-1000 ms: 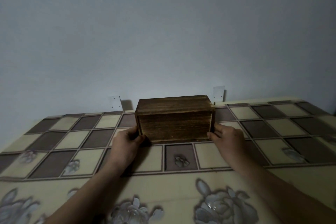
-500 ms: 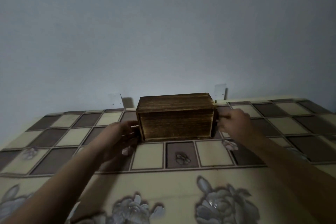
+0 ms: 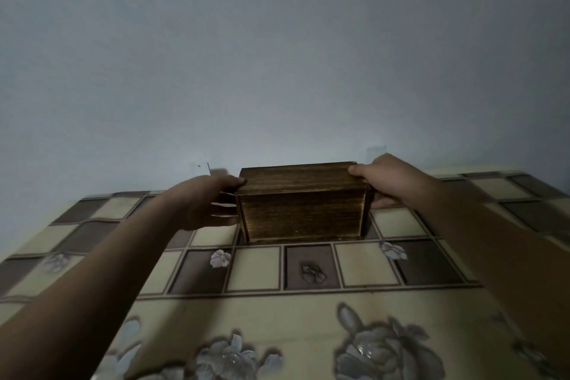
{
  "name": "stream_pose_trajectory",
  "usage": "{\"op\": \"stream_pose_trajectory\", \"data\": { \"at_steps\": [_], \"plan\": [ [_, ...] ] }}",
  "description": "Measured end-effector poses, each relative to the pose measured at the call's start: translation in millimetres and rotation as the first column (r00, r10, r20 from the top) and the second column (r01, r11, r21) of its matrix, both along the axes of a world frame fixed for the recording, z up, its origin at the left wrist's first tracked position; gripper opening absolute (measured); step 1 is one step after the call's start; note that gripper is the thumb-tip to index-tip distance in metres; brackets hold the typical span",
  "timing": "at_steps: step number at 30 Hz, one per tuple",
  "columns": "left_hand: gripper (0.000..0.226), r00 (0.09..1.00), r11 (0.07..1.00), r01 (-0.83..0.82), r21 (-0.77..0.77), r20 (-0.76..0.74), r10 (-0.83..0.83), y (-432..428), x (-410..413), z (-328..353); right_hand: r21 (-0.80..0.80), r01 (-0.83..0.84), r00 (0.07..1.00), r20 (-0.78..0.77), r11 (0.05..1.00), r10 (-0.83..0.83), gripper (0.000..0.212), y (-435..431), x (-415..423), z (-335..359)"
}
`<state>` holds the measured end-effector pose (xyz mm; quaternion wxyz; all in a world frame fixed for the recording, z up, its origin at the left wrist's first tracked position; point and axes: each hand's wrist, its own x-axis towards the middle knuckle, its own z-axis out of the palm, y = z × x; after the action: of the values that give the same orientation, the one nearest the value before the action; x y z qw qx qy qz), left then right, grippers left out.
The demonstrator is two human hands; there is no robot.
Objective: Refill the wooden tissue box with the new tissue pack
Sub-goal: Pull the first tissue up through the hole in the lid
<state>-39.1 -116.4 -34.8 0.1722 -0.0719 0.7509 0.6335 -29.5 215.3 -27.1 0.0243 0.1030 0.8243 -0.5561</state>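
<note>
A dark wooden tissue box [image 3: 300, 214] stands near the far edge of the table, close to the wall. My left hand [image 3: 212, 203] grips its left end, thumb on the top edge and fingers against the side. My right hand [image 3: 387, 180] grips the right end the same way, thumb on the top corner and fingers wrapped down the side. The box appears closed, with its top face tilted slightly toward me. No tissue pack is in view.
The table [image 3: 277, 318] wears a cloth with brown and cream checks and grey flowers. A plain pale wall [image 3: 277, 55] rises right behind the box, with two small white brackets [image 3: 200, 167] at its foot.
Both hands moved up from the box's lower front corners to its upper ends and took hold of it. The box now looks slightly tipped or raised at the front.
</note>
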Motion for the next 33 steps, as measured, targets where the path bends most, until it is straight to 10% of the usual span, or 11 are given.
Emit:
{"op": "stream_pose_trajectory", "data": {
  "at_steps": [33],
  "plan": [
    [0.019, 0.914, 0.975, -0.194, 0.113, -0.341, 0.221, 23, 44, -22, 0.204, 0.108, 0.941, -0.338, 0.973, -0.033, 0.044, -15, 46, -19]
  ]
}}
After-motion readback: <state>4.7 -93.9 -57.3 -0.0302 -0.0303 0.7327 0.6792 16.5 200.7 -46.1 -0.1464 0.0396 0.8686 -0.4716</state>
